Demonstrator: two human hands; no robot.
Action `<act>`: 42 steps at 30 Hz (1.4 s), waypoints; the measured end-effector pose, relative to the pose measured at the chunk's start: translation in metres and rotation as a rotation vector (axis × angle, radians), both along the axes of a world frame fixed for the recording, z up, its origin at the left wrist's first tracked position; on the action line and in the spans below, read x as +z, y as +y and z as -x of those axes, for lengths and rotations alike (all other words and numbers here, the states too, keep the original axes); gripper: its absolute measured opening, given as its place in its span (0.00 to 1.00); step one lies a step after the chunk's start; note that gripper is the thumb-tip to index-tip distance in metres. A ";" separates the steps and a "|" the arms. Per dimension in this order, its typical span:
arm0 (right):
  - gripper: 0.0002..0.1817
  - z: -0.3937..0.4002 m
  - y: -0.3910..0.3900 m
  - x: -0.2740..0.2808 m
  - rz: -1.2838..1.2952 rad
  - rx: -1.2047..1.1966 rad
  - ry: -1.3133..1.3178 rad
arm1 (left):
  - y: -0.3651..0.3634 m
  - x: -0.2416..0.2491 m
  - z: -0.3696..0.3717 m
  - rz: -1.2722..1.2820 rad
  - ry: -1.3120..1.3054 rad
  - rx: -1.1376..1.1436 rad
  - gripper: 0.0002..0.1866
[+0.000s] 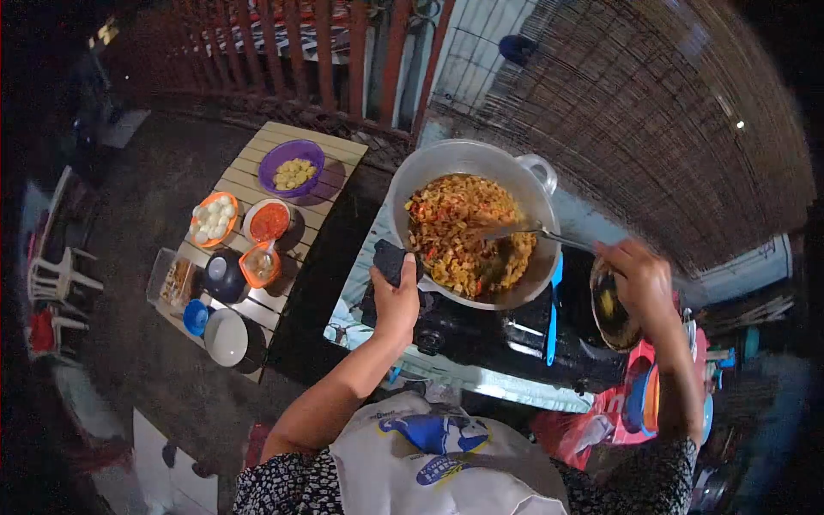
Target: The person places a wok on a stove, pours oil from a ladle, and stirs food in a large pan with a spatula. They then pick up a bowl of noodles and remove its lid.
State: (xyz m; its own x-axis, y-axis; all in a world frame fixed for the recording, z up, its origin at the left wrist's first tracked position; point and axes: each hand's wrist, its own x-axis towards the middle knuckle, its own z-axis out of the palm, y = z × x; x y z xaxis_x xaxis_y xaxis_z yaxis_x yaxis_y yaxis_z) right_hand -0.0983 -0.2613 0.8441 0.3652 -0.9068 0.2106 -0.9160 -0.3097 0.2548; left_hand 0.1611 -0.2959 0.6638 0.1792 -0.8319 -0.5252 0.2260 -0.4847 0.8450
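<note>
A large metal pot (538,199) stands on the black stove (515,335), holding chopped food (468,232) in reddish-brown sauce. My right hand (637,279) is closed round the handle of a metal spatula (562,239), whose far end lies in the food. At the pot's lower left, my left hand (396,300) grips a dark cloth (390,262) against the rim. A blue utensil (553,322) lies on the stove just right of the pot. Below my right hand is a dark pan (609,322), partly covered by my arm.
On the slatted table (335,153) to the left are a purple bowl (276,158), a plate of eggs (213,219), a bowl of red paste (268,221) and several other bowls. Wooden railings (322,69) rise behind. Pink containers (631,378) stand at the lower right.
</note>
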 end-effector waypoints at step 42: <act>0.08 0.013 -0.072 -0.053 0.115 -0.091 0.031 | 0.002 -0.007 0.000 0.175 -0.202 0.053 0.32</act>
